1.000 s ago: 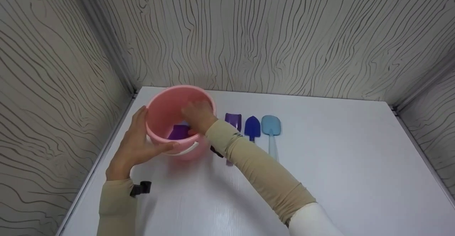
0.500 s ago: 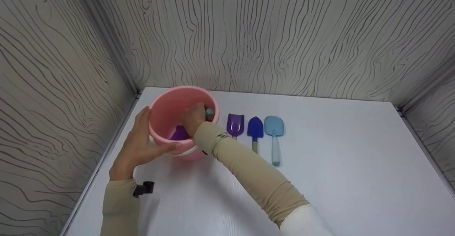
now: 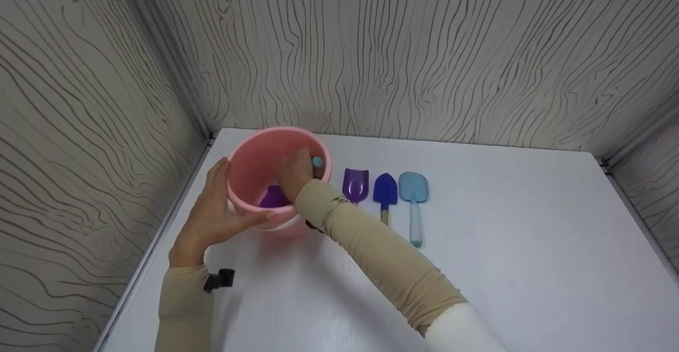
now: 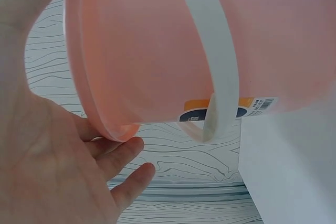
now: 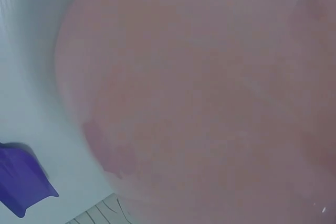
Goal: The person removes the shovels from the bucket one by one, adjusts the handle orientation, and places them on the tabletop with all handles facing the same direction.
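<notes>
A pink bucket [image 3: 249,156] stands at the left of the white table. My left hand [image 3: 209,222] holds its rim from the left, thumb at the front, fingers round the far side; the left wrist view shows the fingertips against the rim. Deep in the bucket, my right hand [image 3: 296,174] grips a light blue handle [image 3: 317,161], whose round end pokes up beside the fist; what the handle belongs to is hidden. A purple piece [image 3: 273,197] lies at the bucket's bottom. The bucket's wall fills most of the right wrist view, and that hand's fingers do not show there.
Right of the bucket lie a purple shovel [image 3: 355,185], a blue pointed trowel [image 3: 385,188] and a light blue spade [image 3: 414,187], side by side. My right forearm covers part of the purple shovel. Wood-patterned walls [image 3: 371,50] stand behind and at both sides.
My right hand has turned inside the bucket, and the light blue handle end now shows beside it. The right forearm has shifted off the spade's handle. My left hand keeps its hold.
</notes>
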### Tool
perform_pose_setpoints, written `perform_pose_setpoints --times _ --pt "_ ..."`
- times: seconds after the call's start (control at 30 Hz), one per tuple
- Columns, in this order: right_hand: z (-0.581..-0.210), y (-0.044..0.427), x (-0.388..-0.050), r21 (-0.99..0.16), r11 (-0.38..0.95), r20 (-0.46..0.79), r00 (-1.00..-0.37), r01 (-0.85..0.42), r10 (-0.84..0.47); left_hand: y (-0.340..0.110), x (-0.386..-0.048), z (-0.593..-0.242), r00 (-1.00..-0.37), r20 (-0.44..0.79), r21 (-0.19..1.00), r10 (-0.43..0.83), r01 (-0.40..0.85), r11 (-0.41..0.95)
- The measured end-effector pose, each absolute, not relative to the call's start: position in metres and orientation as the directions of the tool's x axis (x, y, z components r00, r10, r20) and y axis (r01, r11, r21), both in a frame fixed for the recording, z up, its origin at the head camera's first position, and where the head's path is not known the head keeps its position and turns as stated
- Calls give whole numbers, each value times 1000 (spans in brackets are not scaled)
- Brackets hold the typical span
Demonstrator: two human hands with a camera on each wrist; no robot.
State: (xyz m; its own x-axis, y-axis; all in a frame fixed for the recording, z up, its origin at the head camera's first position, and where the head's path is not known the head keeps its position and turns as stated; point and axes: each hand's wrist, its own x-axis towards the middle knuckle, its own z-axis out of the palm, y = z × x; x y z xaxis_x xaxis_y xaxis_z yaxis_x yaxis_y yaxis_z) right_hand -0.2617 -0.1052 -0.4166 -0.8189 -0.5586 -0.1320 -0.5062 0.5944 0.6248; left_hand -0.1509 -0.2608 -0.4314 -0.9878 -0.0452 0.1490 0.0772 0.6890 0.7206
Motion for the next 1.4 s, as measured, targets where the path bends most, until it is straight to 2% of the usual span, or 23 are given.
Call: perform_pose_setpoints --times 0.07,0.23,0.3,0.47,0.77,0.97,1.1,1.4 --pt "-415 -105 -260 576 646 -120 -834 -500 -538 -261 -150 -431 -989 144 717 -44 74 693" --pt "-409 -103 -259 637 602 -114 -831 -483 -545 -261 -150 -430 -989 139 714 -42 71 697" --pt "-407 -103 -260 703 531 -115 -812 -473 -572 -261 -151 -430 -988 148 716 -40 79 694" --pt "-403 -100 -262 689 545 -86 -800 -478 -593 -262 -152 -431 -986 161 716 -37 91 692" --pt "-388 -93 -260 742 496 -95 -804 -451 -587 -260 -151 -432 -987 155 718 -33 89 690" --pt "-378 -93 -263 750 512 -32 -796 -420 -605 -261 -150 -430 -990 135 708 -38 69 703" --pt "-373 -86 -266 706 562 16 -784 -431 -621 -261 -150 -431 -988 150 707 -27 88 702" --pt "-352 -51 -276 456 697 94 -749 -554 -656 -260 -151 -430 -982 189 720 -8 133 681"
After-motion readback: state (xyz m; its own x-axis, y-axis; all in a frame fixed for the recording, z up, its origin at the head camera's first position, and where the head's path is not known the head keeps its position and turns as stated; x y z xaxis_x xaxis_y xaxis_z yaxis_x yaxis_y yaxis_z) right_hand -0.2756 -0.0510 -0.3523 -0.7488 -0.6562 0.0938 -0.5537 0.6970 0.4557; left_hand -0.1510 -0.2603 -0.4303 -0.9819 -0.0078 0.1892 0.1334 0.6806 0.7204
